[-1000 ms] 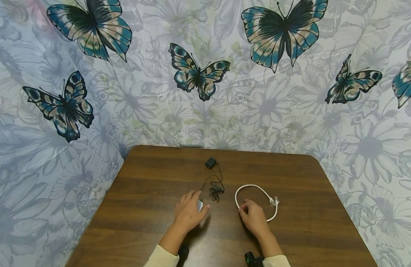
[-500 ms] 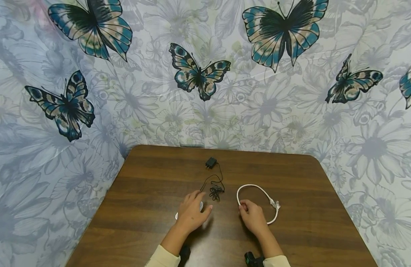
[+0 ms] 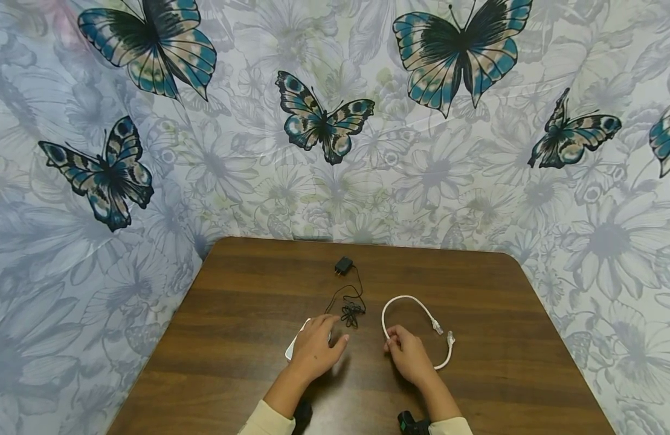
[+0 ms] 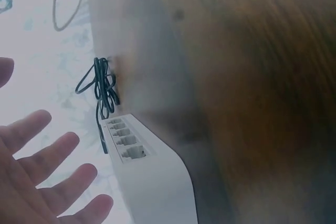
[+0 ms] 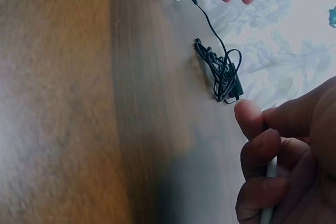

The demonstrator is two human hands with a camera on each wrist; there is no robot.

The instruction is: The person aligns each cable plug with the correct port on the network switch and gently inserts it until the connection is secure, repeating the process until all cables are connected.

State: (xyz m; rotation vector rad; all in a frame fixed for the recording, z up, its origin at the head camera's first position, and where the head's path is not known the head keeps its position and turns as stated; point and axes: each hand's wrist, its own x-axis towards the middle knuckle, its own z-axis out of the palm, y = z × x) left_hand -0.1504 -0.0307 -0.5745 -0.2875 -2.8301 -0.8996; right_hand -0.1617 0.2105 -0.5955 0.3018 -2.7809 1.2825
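Note:
A white network switch (image 3: 292, 349) lies on the table under my left hand (image 3: 315, 347), partly hidden by it in the head view. In the left wrist view, the switch (image 4: 152, 182) shows a row of ports, and the spread fingers (image 4: 58, 150) stand beside it, apart from it. My right hand (image 3: 411, 356) grips a short white Ethernet cable (image 3: 384, 314) between its curled fingers and thumb. The cable bends in a loop, with its two clear plugs apart at the right. In the right wrist view, the cable (image 5: 270, 174) passes through the curled fingers.
A black power adapter (image 3: 344, 266) lies further back on the brown table (image 3: 231, 290). Its bundled cord (image 3: 352, 311) leads to the switch, between both hands. A wall with a butterfly print (image 3: 438, 199) stands behind the table.
The cable's plugs, together a second ago, now stand apart, and its loop has moved slightly left and back. My left hand has shifted slightly right, baring more of the switch's left side.

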